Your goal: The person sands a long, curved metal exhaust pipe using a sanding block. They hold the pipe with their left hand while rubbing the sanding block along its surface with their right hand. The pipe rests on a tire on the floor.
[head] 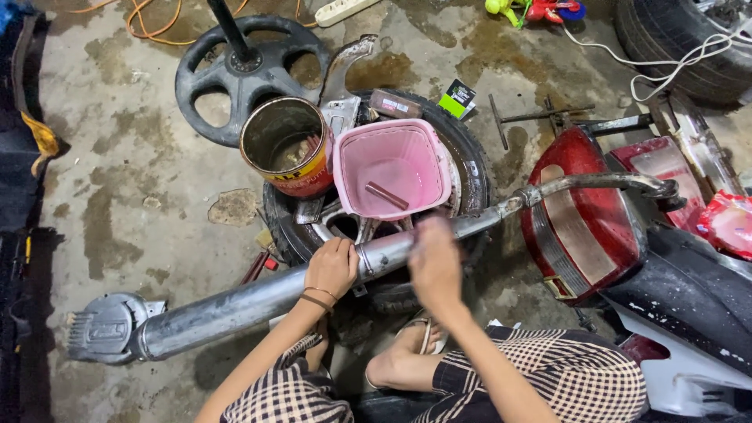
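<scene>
Long grey exhaust pipe (258, 298) lies across the tyre (470, 157), muffler end at your left. Your left hand (332, 266) wraps the pipe; your right hand (435, 262) is on it too, blurred, grip can't tell. Risk: pipe rolls off the tyre, tipping the pink tub (392, 168) and the tin can (286, 145). Stained wet concrete floor (133, 211), cluttered workshop, cables about.

We count two hands, the left hand (332, 266) and the right hand (435, 262), on one exhaust pipe (235, 305). We see one pink bucket (395, 168), one round tin can (286, 145), two tyres (470, 157) (681, 47), one black wheel-shaped stand (251, 70) and one red tail lamp (580, 211).
</scene>
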